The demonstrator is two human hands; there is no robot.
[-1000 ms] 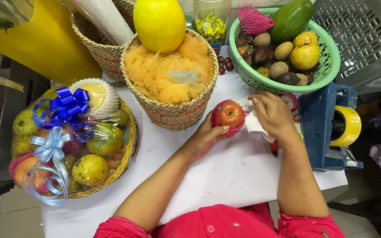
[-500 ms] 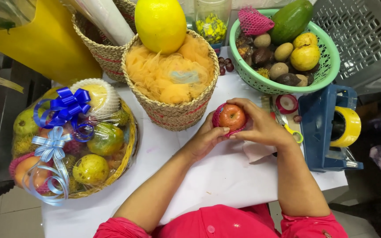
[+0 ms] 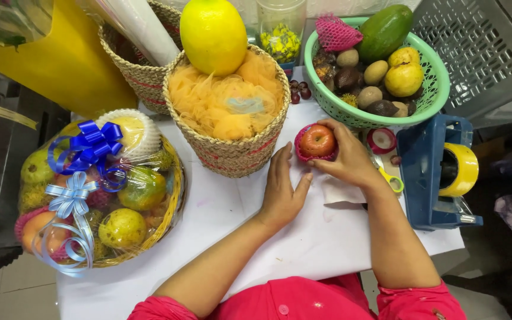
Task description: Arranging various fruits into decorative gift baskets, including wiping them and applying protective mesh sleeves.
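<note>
Head view, hands (image 3: 344, 161) cupping netted apple (image 3: 317, 141)

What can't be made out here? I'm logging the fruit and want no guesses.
Head view only:
- Apple: underside hidden by its pink net sleeve and the right hand.
- Woven basket: contents under the orange tulle hidden.
- Green basket: lower fruit buried.
- Wrapped gift basket: plastic glare blurs some fruit.
</note>
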